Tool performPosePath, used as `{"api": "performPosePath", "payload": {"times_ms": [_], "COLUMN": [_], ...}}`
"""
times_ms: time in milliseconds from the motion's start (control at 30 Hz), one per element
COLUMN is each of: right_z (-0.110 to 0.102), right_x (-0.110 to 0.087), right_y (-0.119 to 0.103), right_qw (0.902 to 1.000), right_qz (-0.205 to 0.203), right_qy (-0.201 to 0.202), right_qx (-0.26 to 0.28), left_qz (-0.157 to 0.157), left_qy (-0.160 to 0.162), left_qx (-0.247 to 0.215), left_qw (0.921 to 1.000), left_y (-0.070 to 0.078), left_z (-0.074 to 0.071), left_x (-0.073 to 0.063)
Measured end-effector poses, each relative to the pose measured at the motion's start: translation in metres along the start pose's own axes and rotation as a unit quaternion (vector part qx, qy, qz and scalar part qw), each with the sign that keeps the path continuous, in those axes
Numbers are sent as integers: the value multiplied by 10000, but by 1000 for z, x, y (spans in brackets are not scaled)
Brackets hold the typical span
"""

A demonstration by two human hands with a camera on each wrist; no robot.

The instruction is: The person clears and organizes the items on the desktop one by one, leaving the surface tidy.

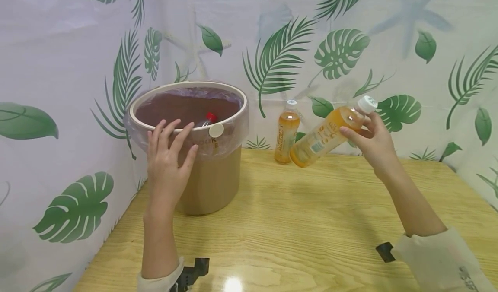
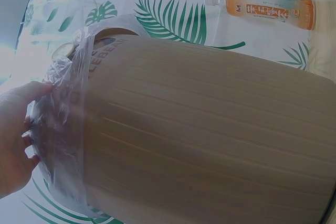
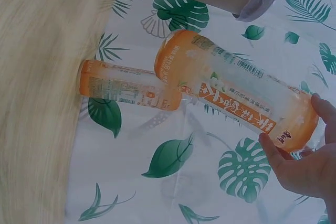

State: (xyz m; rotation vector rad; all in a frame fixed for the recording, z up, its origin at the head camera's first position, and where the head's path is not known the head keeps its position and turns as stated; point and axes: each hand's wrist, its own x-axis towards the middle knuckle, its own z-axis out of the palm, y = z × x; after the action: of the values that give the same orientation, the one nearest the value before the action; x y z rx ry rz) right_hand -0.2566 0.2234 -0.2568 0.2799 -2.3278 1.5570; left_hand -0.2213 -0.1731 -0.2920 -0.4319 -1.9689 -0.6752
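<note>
My right hand (image 1: 375,143) grips an orange-labelled drink bottle (image 1: 324,135) near its white cap, holding it tilted above the table with the base pointing left. Behind it a second, similar bottle (image 1: 287,132) stands upright on the table, partly overlapped by the held one in the right wrist view. On the left, my left hand (image 1: 167,162) rests its spread fingers against the near rim of a brown trash bin (image 1: 212,179). A clear plastic liner (image 2: 68,114) is folded over that rim, under the fingers. Inside the bin shows a red cap (image 1: 211,117); what it belongs to is mostly hidden.
The wooden table (image 1: 288,223) carries the bin at its left side and the standing bottle at its back edge. A leaf-patterned white cloth (image 1: 229,7) hangs close behind and along the left. A round cream tab (image 1: 216,130) sits on the bin's rim.
</note>
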Motion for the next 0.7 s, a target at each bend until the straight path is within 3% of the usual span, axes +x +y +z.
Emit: {"api": "performPosePath", "payload": {"times_ms": [133,267,467,700], "right_z": [-1,-2,1,4], "right_x": [-1,-1,0,1], "right_y": [-3,-6,-11,-22], "right_qw": [10000,9985,9871,9768], "right_qz": [14,28,-202,-374], "right_qy": [51,75,162,229], "right_qx": [68,544,1580,2097], "left_qz": [-12,-4,46,41], "left_qy": [-16,-56,-54,-57], "left_qx": [15,87,113,107], "left_qw": [10000,9999,9999,9999], "left_y": [-1,-1,-1,-1], "left_z": [0,0,0,-1], "left_x": [0,-1,-1,0]}}
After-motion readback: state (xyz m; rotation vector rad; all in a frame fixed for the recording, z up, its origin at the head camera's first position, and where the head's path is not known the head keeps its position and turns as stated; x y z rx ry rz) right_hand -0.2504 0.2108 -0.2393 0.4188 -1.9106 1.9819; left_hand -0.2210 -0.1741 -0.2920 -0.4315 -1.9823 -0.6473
